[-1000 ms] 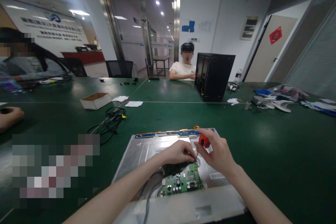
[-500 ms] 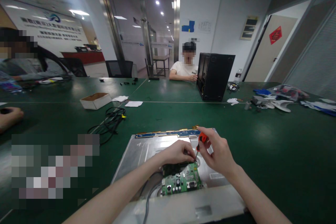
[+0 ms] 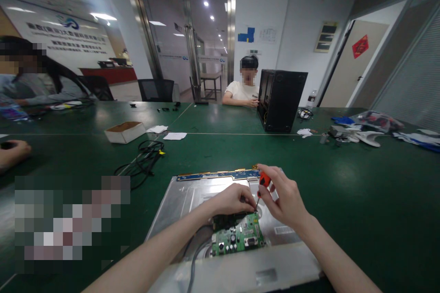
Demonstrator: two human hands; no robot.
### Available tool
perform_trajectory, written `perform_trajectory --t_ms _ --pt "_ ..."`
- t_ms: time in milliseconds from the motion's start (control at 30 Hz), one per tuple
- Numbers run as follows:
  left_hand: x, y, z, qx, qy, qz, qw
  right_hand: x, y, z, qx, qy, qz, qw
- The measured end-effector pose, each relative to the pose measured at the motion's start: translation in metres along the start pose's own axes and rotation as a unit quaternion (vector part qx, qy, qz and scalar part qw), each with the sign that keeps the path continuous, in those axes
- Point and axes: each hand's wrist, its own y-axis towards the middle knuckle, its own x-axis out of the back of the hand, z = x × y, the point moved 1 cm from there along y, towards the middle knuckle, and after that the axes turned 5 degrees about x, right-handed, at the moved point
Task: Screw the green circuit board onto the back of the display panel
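Observation:
My right hand grips an orange and black screwdriver, its shaft pointing down at the upper right corner of a green circuit board. Close by, the fingers of my left hand are pinched together at the screwdriver's tip. What they hold, if anything, is too small to make out. The board lies on a silver metal display panel with a blue strip board along its far edge. A grey cable runs along the board's left side.
A black computer case stands across the green table, beside a seated person. Black cables and an open white box lie to the left. At the far right are gloves and bags. Another person's hand is at the left edge.
The fingers of my right hand have shifted slightly around the screwdriver handle. My left hand and the circuit board look the same.

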Motion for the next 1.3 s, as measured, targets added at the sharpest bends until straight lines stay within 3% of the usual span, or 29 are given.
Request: perform_trajectory --t_ms 400,867,1133,1300 --pt "0.0001 -0.0002 -0.0008 0.001 0.002 -0.002 1.000 -0.0038 -0.0017 -0.0044 0.012 -0.014 -0.031 0.999" --pt "0.0006 -0.0004 -0.0025 -0.001 0.005 0.002 1.000 0.0007 0.0012 0.0020 0.004 0.011 0.008 1.000" --pt "0.0001 -0.0003 -0.0017 0.003 0.003 0.006 1.000 -0.0053 -0.0024 -0.0030 0.010 0.005 -0.044 0.999" --pt "0.0001 -0.0001 -0.0027 0.000 -0.003 0.006 1.000 -0.0061 -0.0038 -0.0067 0.027 -0.020 -0.021 0.999"
